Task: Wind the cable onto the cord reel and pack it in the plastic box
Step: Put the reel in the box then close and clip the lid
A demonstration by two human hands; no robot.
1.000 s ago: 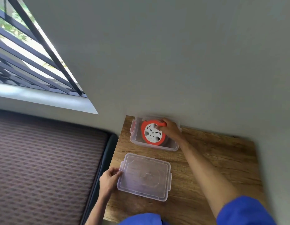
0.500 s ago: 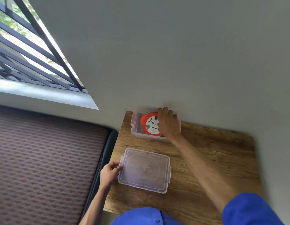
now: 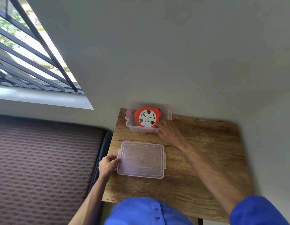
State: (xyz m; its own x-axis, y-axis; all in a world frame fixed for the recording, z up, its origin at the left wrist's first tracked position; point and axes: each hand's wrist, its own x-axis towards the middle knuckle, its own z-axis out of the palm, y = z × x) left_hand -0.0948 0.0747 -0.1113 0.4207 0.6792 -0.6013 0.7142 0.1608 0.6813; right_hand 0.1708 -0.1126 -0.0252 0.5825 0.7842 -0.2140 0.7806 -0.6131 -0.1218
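Note:
An orange cord reel (image 3: 147, 117) with a white face lies flat inside a clear plastic box (image 3: 131, 125) at the far left corner of the wooden table (image 3: 205, 151), against the wall. My right hand (image 3: 169, 131) rests at the box's near right corner, fingers at its rim, off the reel. The clear lid (image 3: 141, 159) lies flat on the table nearer to me. My left hand (image 3: 107, 164) pinches the lid's left edge. No loose cable shows.
A grey wall runs right behind the box. A dark mattress (image 3: 43, 168) lies left of the table, below a barred window (image 3: 27, 54). Bare wood spreads to the right of the lid and box.
My right hand has let go of the reel and drawn back from on top of it to the box's near right corner. The left hand stays on the lid.

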